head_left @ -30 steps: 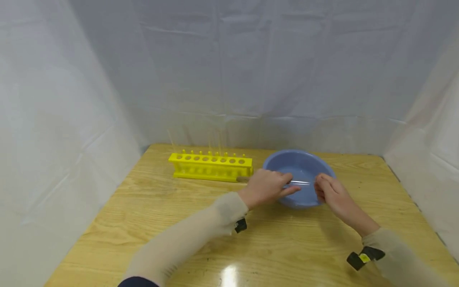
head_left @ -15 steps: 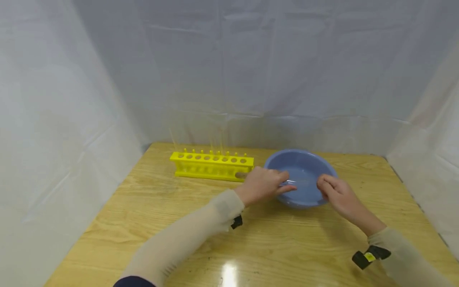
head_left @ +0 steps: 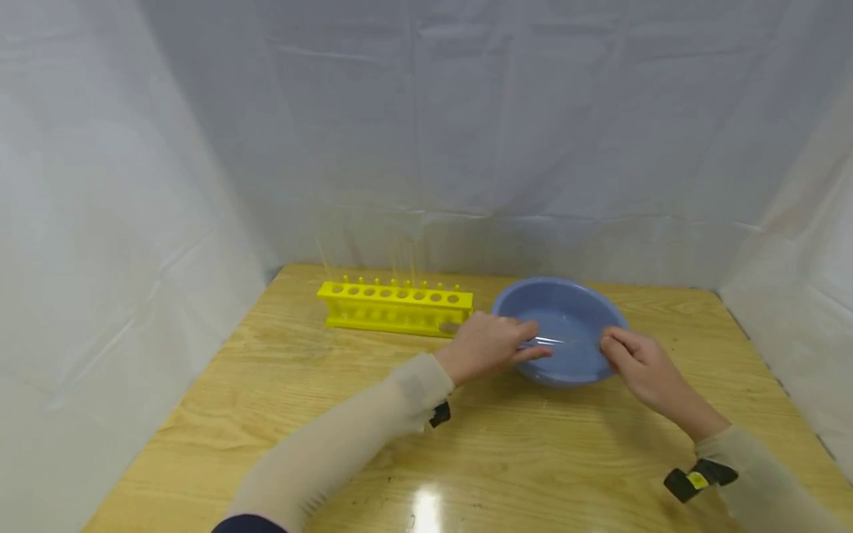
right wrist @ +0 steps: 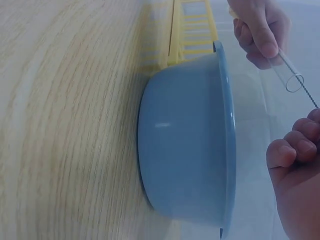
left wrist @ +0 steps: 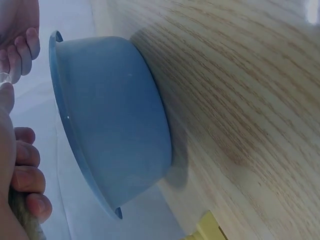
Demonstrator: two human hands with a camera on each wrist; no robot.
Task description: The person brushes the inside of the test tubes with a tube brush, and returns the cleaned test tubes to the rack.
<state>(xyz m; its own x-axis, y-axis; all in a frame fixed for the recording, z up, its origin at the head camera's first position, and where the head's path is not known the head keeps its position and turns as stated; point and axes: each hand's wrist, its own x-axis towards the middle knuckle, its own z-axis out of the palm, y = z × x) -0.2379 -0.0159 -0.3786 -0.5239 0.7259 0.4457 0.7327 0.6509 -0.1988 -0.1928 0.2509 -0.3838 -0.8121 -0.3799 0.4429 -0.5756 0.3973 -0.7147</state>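
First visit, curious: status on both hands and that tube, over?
Left hand grips clear tube. Right hand holds twisted wire leading into it. Blue basin below, no obstruction visible.

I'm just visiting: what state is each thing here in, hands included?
Left hand: gripping the test tube.
Right hand: holding the twisted wire.
Test tube: held sideways, mouth toward the right hand.
Twisted wire: running into the tube's mouth.
Blue basin: upright on the table; contents unclear.
Yellow rack: upright, clear tubes standing at its back.
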